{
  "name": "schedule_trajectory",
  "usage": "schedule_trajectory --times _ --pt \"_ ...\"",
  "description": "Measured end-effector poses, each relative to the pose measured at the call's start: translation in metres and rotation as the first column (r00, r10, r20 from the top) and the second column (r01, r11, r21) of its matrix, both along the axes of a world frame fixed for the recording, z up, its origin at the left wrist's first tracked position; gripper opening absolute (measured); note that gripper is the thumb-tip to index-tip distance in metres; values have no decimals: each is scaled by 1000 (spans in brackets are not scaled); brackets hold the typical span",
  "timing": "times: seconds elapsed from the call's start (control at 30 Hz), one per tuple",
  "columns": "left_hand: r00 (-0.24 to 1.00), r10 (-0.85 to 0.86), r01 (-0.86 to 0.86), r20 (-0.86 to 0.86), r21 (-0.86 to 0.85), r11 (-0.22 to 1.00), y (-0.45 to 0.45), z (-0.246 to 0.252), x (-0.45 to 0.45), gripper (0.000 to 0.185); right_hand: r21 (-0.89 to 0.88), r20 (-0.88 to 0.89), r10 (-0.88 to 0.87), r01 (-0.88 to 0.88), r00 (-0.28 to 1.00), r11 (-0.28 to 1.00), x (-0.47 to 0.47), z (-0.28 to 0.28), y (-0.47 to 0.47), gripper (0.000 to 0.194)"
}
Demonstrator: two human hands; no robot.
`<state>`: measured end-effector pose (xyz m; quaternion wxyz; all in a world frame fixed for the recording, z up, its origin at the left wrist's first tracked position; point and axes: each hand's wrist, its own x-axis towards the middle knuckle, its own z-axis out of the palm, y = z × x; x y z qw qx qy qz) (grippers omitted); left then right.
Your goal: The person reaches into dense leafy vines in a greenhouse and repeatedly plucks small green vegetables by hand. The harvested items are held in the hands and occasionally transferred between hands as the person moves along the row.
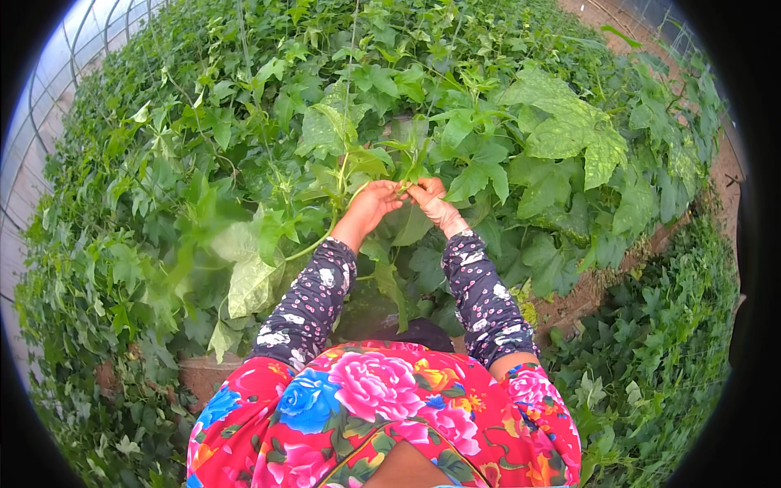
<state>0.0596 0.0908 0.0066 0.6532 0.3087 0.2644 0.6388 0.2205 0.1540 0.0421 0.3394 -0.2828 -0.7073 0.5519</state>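
Note:
My left hand (377,204) and my right hand (431,198) meet in front of me, fingertips close together at a leafy green vine shoot (415,160). The fingers of both hands are pinched on its stem, though the exact grip is partly hidden by the fingers themselves. Just left of my left hand, a thick pale-green stem (308,249) curves up past the wrist. A thin upright string (349,73) runs above the hands among the leaves. Broad lobed leaves (479,172) hang close to my right hand.
Dense climbing vines (201,128) fill the space ahead and to the left. A large yellow-speckled leaf (564,119) spreads at the right. Bare soil (586,305) separates this row from another leafy row (659,341). A curved greenhouse wall with ribs (36,116) stands at far left.

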Motion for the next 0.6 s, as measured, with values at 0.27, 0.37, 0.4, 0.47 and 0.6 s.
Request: schedule_trajectory --times 0.27,0.37,0.4,0.47,0.6 --pt "999 11 -10 -45 19 1000 -3 0 3 7 99 72 -124 116 990 988 0 -1 0 20" --pt "990 129 -135 61 102 986 0 -12 12 4 122 -122 -143 158 982 980 0 -10 -5 15" --pt "977 210 -206 -45 68 976 0 -18 13 4 164 6 -232 228 973 960 1 -11 -9 13" --pt "941 289 -293 -176 7 956 0 -29 15 6 201 186 -336 299 923 933 4 -11 -22 8" --pt "890 421 -404 -174 122 906 3 -38 17 5 77 90 -160 154 983 985 2 5 -53 4"
